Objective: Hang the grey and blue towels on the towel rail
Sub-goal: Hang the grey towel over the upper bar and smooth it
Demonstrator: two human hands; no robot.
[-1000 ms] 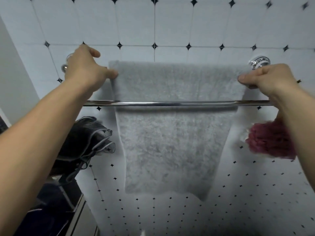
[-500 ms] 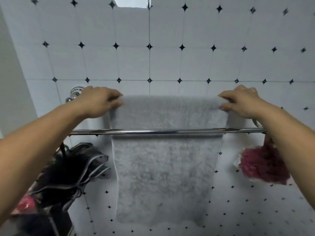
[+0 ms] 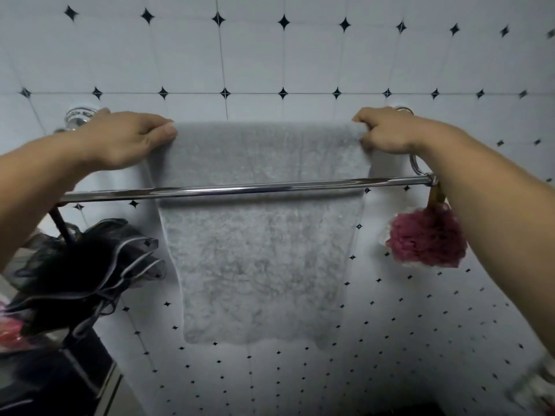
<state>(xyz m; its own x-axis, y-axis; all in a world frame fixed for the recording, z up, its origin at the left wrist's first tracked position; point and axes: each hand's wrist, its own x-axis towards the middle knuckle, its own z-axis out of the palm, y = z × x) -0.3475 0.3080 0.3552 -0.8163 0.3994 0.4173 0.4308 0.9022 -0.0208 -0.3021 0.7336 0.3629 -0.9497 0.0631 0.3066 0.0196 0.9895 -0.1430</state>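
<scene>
The grey towel [image 3: 258,259] hangs flat against the tiled wall, draped over a back bar hidden under its top fold. A chrome front rail [image 3: 240,189] crosses in front of it. My left hand [image 3: 126,139] pinches the towel's top left corner. My right hand [image 3: 387,132] pinches the top right corner. No blue towel is in view.
A dark red bath sponge [image 3: 426,238] hangs from the rail's right end, under my right forearm. A black ruffled mesh sponge [image 3: 87,271] hangs at the left above a dark shelf. Chrome wall mounts [image 3: 78,115] sit behind each hand.
The camera has tilted, so the rail and towel sit lower in view. Both hands stay on the towel's top corners; the right hand has closed in on the right corner.
</scene>
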